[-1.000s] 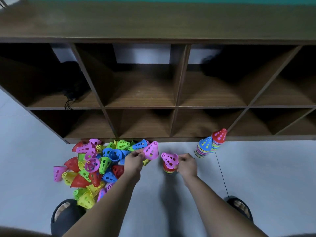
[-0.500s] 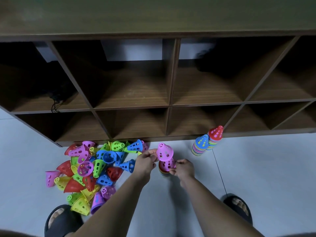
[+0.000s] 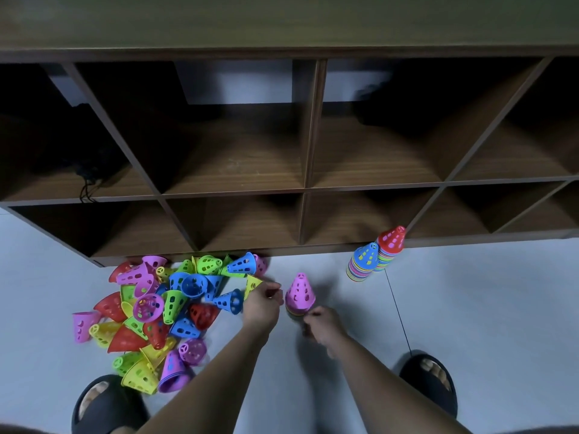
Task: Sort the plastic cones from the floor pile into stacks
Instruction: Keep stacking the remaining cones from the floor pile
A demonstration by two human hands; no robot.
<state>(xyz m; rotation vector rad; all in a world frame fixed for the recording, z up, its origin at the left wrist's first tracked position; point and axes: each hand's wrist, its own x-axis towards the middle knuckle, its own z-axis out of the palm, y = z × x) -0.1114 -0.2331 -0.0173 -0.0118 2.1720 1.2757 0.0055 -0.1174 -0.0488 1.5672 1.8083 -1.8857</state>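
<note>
perforated plastic cones point(image 3: 150, 311) — tapered, glossy

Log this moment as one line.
pink cone: atop middle stack | left hand: beside it | right hand: near stack base | floor pile: unsorted

- Loose pile point(image 3: 156, 314) on floor point(image 3: 470, 308), to my left, before the shelf point(image 3: 307, 120).
- Short stack point(image 3: 300, 292) between my left hand point(image 3: 261, 303) and right hand point(image 3: 322, 324).
- Two tall stacks point(image 3: 363, 264) to my right, at the shelf foot.

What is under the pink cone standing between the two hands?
Under the pink cone a short stack of cones shows only coloured rims; their bodies and number are hidden.
</note>
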